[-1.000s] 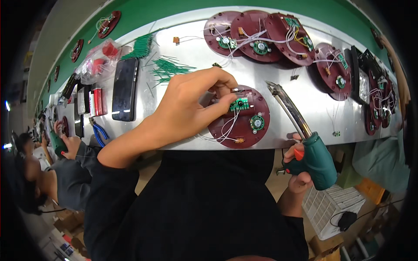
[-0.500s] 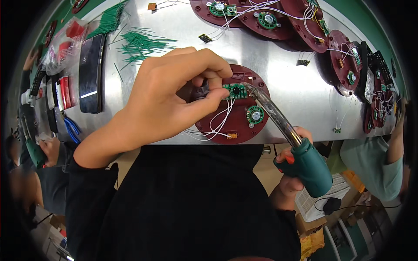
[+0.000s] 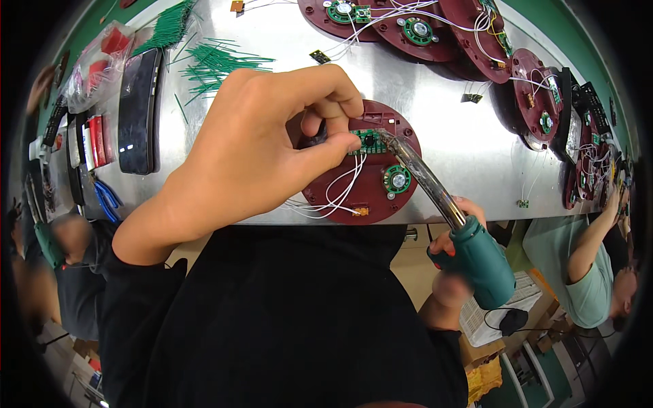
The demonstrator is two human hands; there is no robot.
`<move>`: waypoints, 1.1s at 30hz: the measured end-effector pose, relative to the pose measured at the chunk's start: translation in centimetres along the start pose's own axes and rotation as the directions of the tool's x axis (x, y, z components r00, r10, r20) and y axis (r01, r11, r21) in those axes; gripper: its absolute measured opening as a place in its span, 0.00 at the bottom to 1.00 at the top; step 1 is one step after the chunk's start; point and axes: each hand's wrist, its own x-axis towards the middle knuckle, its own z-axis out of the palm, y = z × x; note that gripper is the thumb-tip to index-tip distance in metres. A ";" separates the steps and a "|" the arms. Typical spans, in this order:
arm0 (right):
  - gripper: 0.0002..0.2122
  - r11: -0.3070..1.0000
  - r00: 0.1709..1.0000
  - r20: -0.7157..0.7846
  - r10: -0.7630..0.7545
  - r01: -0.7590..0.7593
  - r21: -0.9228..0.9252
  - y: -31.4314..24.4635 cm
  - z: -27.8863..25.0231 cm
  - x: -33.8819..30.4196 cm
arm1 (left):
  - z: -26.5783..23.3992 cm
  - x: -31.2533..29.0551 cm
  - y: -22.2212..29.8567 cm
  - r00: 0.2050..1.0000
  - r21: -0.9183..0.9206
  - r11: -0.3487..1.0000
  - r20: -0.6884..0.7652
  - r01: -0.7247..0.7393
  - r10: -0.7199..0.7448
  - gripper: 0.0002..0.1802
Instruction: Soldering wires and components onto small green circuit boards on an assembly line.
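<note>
A maroon round plastic disc (image 3: 333, 194) lies at the table's near edge, with a small green circuit board (image 3: 371, 141), a small round speaker (image 3: 397, 179) and white wires (image 3: 340, 197) on it. My left hand (image 3: 272, 136) reaches over the disc, its fingers closed at the board's left end, the thumb tip pressed on it. The fingertips' inner side is partly hidden. My right hand (image 3: 442, 243) is wrapped around the handle of a green soldering gun (image 3: 481, 265). The gun's metal barrel slants up and left, and its tip meets the board's right end.
Several maroon discs (image 3: 422, 51) with speakers and wires stand at the back and right. Green cut wires (image 3: 221, 64), a black phone-like slab (image 3: 139, 112), blue-handled pliers (image 3: 107, 198) and a plastic bag (image 3: 95, 78) lie on the left. Co-workers sit on both sides; one wears a light green sleeve (image 3: 578, 251).
Both hands stay almost in place, with the soldering gun shifted slightly left. The co-worker on the right has leaned further into view.
</note>
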 end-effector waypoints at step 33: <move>0.46 0.925 0.957 -0.104 0.272 -0.231 0.302 -0.2 -0.5 -1.7 | 0.0 1.8 1.3 0.979 0.107 0.975 0.089 -0.195 0.186 0.06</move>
